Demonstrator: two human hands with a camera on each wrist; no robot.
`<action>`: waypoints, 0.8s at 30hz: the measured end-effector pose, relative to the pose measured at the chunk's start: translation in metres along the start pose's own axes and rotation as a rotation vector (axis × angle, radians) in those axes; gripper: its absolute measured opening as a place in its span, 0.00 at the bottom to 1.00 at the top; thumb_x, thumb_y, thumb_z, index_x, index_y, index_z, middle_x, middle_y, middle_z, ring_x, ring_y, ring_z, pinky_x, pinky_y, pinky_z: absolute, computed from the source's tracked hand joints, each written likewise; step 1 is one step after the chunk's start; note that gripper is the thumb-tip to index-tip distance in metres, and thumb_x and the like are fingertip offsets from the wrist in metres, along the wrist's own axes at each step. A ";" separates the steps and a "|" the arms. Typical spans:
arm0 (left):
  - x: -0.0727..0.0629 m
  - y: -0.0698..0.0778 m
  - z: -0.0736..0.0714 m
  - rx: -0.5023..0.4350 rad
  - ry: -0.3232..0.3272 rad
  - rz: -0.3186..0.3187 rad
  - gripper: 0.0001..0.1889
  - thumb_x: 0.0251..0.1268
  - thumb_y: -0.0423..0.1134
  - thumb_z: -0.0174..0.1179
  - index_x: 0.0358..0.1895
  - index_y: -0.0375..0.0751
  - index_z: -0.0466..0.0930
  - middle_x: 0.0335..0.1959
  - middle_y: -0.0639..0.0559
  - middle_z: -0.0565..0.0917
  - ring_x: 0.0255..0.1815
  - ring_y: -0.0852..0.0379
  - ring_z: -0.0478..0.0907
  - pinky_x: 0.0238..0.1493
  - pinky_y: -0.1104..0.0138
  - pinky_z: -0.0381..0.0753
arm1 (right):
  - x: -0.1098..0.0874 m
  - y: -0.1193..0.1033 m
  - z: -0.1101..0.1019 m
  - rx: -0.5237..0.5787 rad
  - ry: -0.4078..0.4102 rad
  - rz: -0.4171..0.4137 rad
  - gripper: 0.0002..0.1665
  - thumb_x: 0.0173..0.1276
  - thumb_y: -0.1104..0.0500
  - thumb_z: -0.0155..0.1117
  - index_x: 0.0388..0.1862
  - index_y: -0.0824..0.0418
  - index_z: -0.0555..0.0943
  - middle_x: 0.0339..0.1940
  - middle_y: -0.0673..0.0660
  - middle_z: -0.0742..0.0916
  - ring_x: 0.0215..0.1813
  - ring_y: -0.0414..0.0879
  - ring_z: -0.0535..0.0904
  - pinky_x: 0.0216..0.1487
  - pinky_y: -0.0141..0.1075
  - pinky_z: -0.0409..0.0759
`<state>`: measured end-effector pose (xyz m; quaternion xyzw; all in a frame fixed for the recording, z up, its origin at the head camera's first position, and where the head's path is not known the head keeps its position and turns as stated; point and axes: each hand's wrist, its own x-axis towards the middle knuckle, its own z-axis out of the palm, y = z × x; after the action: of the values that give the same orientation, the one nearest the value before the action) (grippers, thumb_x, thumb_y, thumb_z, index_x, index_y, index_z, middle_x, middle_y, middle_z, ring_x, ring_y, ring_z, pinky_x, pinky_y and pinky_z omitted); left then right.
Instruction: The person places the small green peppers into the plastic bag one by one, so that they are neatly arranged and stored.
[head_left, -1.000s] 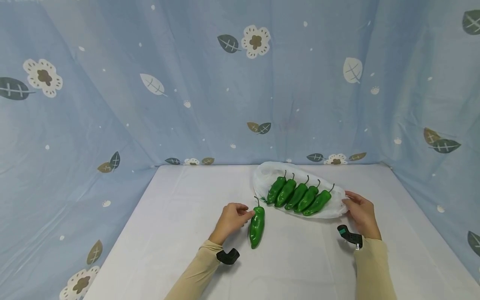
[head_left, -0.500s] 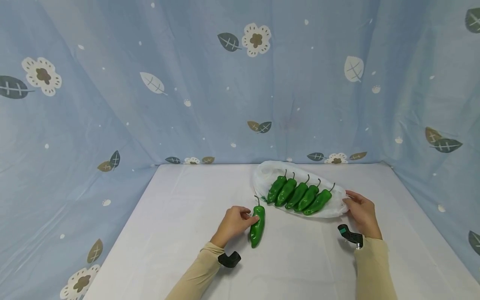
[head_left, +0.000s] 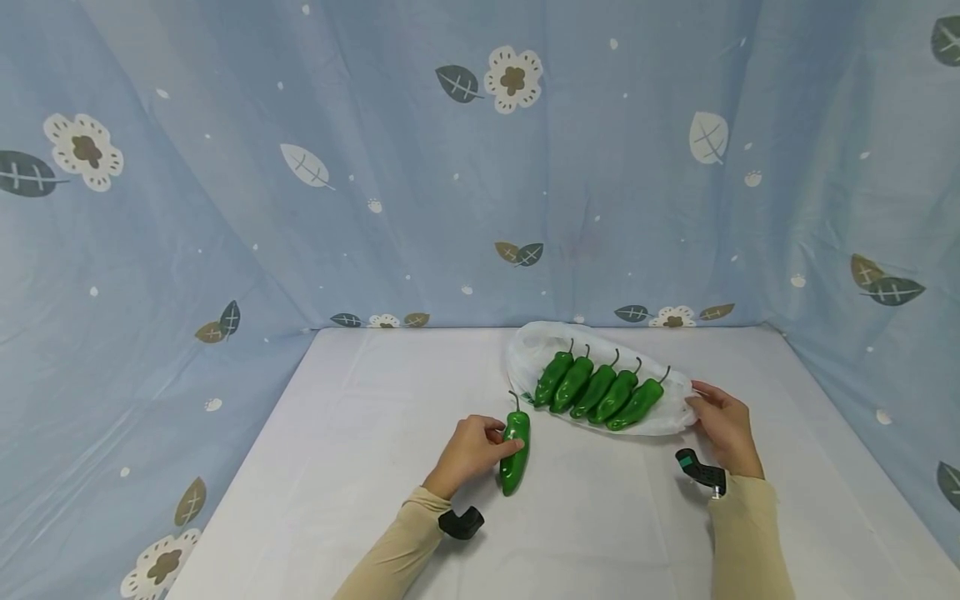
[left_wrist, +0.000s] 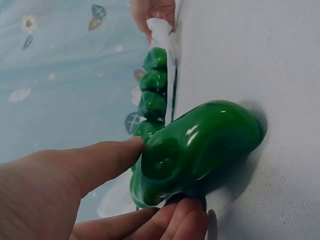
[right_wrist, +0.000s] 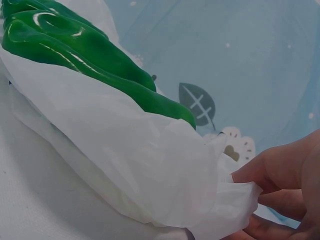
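A single glossy green pepper (head_left: 513, 472) lies on the white tabletop, its thin stem pointing toward the back. My left hand (head_left: 471, 452) pinches it from its left side. In the left wrist view the thumb presses one side of this pepper (left_wrist: 200, 142) while the fingertips (left_wrist: 192, 217) meet its other side. Behind and to the right, several more green peppers (head_left: 597, 392) rest side by side on a white plastic bag (head_left: 534, 340). My right hand (head_left: 726, 429) holds the bag's right end, with a gathered fold (right_wrist: 240, 200) between thumb and fingers in the right wrist view.
The white tabletop (head_left: 360, 400) reaches back to a blue patterned curtain (head_left: 405, 167), which also hangs at both sides. A black wrist device (head_left: 461, 523) sits at the left wrist and another black device (head_left: 701, 472) at the right.
My left hand has slid slightly toward the pepper's lower part, and its thumb now lies across the pepper. The single pepper, the bag and my right hand have stayed in place.
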<state>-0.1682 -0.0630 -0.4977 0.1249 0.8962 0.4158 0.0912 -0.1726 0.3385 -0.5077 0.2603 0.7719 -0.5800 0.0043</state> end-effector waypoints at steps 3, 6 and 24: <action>0.000 0.000 0.001 -0.006 -0.005 -0.004 0.26 0.61 0.49 0.73 0.52 0.29 0.86 0.36 0.47 0.90 0.35 0.60 0.82 0.35 0.67 0.82 | 0.000 0.000 0.000 0.000 -0.003 -0.004 0.34 0.81 0.54 0.48 0.82 0.63 0.62 0.79 0.66 0.68 0.58 0.44 0.73 0.38 0.19 0.76; -0.001 0.000 0.001 -0.011 -0.003 0.000 0.26 0.62 0.48 0.73 0.52 0.29 0.87 0.36 0.47 0.90 0.35 0.60 0.82 0.35 0.67 0.83 | 0.000 0.001 0.000 0.001 -0.004 -0.007 0.34 0.81 0.54 0.49 0.82 0.63 0.62 0.79 0.66 0.69 0.57 0.43 0.73 0.38 0.20 0.76; -0.002 -0.002 -0.005 0.006 0.025 0.007 0.23 0.60 0.45 0.73 0.52 0.30 0.87 0.37 0.44 0.91 0.37 0.56 0.87 0.36 0.66 0.86 | -0.001 -0.001 -0.001 0.002 -0.008 0.005 0.34 0.81 0.54 0.48 0.82 0.62 0.61 0.80 0.67 0.67 0.59 0.45 0.73 0.38 0.19 0.75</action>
<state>-0.1680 -0.0679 -0.4961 0.1233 0.8981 0.4149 0.0783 -0.1722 0.3388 -0.5061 0.2599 0.7705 -0.5820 0.0088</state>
